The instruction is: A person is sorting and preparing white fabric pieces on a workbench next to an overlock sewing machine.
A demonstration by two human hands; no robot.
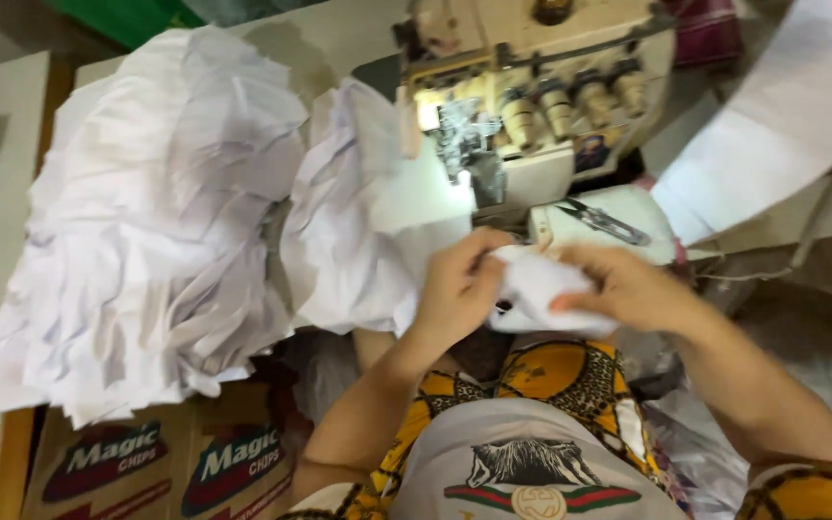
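Both my hands hold a small piece of white fabric (536,289) in front of the sewing machine (541,96). My left hand (459,289) grips its left side with curled fingers. My right hand (618,284) pinches its right edge between thumb and fingers. More white fabric (368,221) lies just left of my hands, trailing under the machine's lit needle area (459,159).
A large heap of white cloth pieces (156,221) covers the table on the left. Small thread snips (604,221) lie on the machine bed. A cardboard box (156,462) stands below the heap. White sheets (772,116) lean at the right.
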